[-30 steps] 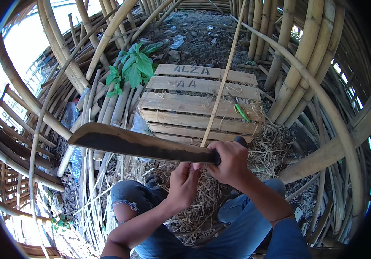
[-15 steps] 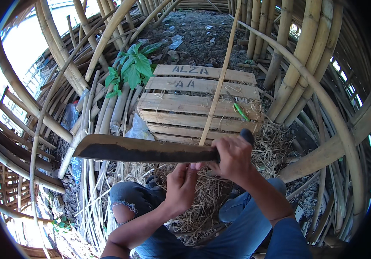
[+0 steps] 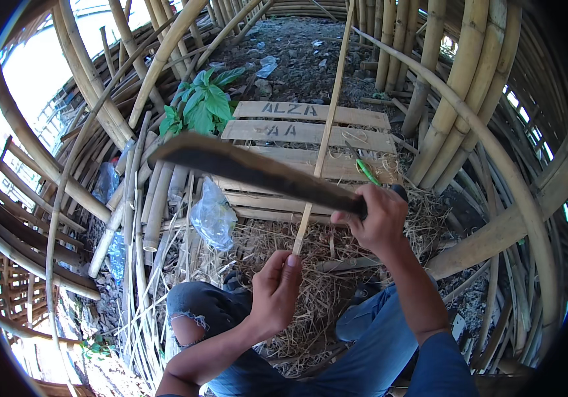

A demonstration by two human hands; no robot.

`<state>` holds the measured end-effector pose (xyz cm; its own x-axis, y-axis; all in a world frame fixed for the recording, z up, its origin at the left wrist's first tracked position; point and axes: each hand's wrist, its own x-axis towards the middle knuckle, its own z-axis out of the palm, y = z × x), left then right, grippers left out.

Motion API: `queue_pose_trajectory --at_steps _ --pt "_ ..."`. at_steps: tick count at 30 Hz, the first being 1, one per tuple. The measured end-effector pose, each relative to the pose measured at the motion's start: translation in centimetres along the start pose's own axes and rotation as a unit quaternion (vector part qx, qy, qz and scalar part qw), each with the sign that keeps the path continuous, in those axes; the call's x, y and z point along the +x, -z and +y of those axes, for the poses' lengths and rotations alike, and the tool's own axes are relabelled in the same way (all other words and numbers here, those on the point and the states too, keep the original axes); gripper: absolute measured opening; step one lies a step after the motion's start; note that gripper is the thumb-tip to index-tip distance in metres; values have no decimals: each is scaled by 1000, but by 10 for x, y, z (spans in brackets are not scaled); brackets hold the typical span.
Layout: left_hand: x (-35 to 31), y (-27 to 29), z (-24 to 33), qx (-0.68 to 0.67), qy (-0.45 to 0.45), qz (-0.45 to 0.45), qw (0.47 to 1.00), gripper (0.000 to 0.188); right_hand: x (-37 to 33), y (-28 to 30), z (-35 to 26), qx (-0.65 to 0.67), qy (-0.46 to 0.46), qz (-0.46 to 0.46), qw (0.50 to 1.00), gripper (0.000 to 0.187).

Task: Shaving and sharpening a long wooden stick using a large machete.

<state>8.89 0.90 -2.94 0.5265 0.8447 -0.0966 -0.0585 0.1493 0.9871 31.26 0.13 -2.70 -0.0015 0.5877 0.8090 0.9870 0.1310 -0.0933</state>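
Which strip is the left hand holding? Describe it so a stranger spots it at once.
Find the slatted wooden crate in the middle of the view. Across it runs a long, straight, pale strip, partly hidden by the machete blade, its near end pinched in the left hand. Unlike the thick, round bamboo poles around, it is slender and hand-held.

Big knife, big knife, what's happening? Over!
Left hand pinching thin strip at its near end. Right hand gripping machete, which crosses in front of strip; contact unclear. Slatted crate beyond.
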Motion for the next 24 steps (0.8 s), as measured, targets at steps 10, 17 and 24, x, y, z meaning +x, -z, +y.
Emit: queue_pose_trajectory --at_steps 10,17,24 --pt "-5 0 -3 10 -7 4 1000 22 -5 6 -29 56 44 -56 996 48" --pt "-6 2 -10 60 -44 6 997 21 -4 1 -20 45 24 -2 999 51" --pt "-11 5 -10 71 -43 -1 997 21 2 6 -4 8 17 9 1000 52"
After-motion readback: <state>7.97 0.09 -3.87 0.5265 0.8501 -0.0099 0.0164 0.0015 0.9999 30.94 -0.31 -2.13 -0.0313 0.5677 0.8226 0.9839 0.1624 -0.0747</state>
